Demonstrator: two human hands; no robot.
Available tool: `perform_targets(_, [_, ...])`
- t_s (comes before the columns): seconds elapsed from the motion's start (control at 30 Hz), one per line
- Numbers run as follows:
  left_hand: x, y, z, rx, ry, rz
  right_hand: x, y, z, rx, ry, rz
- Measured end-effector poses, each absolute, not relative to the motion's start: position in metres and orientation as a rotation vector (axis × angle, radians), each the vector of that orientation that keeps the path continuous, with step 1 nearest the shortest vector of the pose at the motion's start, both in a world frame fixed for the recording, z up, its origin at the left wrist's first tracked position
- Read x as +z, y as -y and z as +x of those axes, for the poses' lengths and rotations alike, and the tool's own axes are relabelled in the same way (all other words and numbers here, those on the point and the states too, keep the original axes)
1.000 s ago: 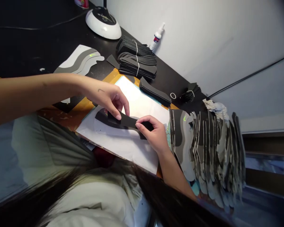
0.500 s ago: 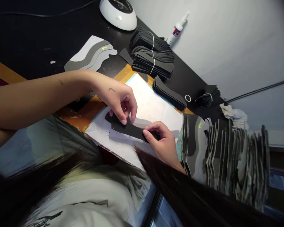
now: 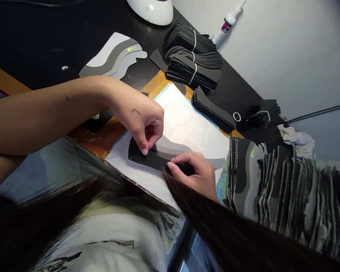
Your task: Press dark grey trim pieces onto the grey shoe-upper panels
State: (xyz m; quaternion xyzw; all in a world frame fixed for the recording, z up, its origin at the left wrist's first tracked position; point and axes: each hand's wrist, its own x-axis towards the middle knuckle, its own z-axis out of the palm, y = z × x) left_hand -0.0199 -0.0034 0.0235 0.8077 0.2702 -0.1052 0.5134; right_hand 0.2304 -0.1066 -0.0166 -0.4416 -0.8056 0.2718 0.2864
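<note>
A wavy black shoe-upper panel [image 3: 143, 159] lies along the near side of a layered grey shoe-upper piece [image 3: 172, 145], on a white paper sheet [image 3: 184, 117]. My left hand [image 3: 146, 119] reaches across from the left, thumb and forefinger closed in a pinch on the black panel's upper edge near its left end. Further right, my right hand [image 3: 200, 172] pinches the same panel between thumb and forefinger, its other fingers curled. Both hands cover parts of the panel, and the right hand hides where its right end meets the grey piece.
Rubber-banded stacks of black panels [image 3: 194, 70] and a loose pile [image 3: 212, 109] lie behind the paper. Finished-looking layered pieces stand in a row [image 3: 289, 196] at right. A sample with a green swoosh [image 3: 113, 56], a white bottle [image 3: 225, 28] and a rag [image 3: 297, 141] are around.
The black panel has shifted to sit along the grey layers, showing more grey strip between my hands. My left fingertips have come together on its edge. The camera view has moved slightly.
</note>
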Motion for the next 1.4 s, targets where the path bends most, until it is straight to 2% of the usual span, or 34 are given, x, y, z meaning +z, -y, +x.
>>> perform_targets(1.4, [0.0189, 0.0051, -0.0178, -0.338, -0.685, 2.03, -0.0195, 0.103, 0.2276, 0.775, 2.156, -1.212])
